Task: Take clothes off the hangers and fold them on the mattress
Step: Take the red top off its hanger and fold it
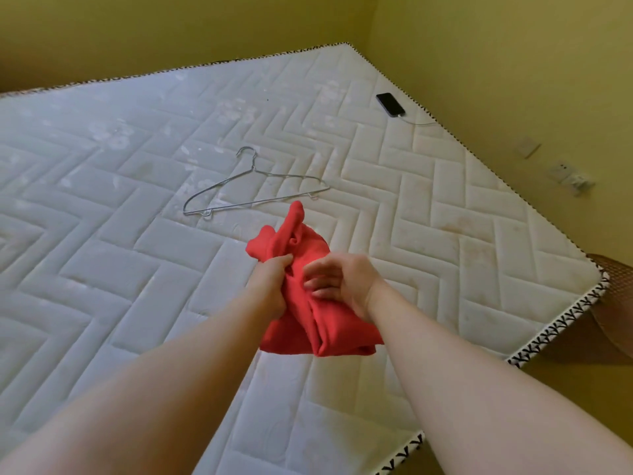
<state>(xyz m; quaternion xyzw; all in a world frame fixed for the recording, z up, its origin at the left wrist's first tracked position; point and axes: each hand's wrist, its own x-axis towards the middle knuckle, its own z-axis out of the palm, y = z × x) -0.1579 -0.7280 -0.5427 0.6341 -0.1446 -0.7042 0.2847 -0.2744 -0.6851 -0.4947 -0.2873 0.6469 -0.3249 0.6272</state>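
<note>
We hold a red cloth (pixel 325 323) in front of us, over the white mattress (pixel 102 252). The cloth is bunched up and has long folds in it.

Our left hand (pixel 270 282) is on the left side of the cloth. Its grip is clamped on the cloth: the fingers wrap round a thick bunch of it near the middle. Part of the cloth sticks up past this grip, away from us. The rest hangs down below it, toward us. We cannot tell if the low end touches the mattress.

Our right hand (pixel 339 282) is just beside the left one, on the right side of the cloth. Its fingers are bent and the tips touch the red cloth. We cannot tell if this grip holds the cloth or only rests on it.

A thin metal hanger (pixel 253 186) lies flat on the mattress, just past the top of the cloth. Nothing hangs on it.

Far off, near the mattress edge by the yellow wall (pixel 513 63), lies a dark phone (pixel 390 104) with a white cable (pixel 419 123) plugged in.
</note>
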